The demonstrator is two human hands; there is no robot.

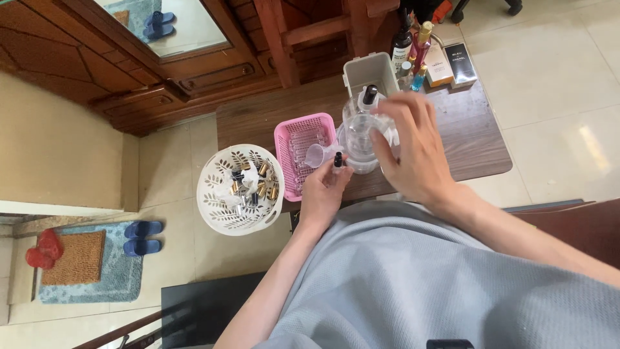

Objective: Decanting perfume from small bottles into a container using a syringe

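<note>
1. Our left hand (325, 189) pinches a small black-capped vial (338, 159) at the tabletop's (475, 139) near edge, beside a clear funnel (316, 154).
2. Our right hand (413, 150) wraps a clear pump bottle (363, 132) — fingers curled round it.
3. A pink tray (284, 139) lies left; a white basket (216, 194) hangs off the left corner.

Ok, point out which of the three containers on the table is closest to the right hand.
The grey rectangular bin, just past the right hand. The pink slotted basket lies further to the left, and the white round openwork basket lies further left still.
</note>
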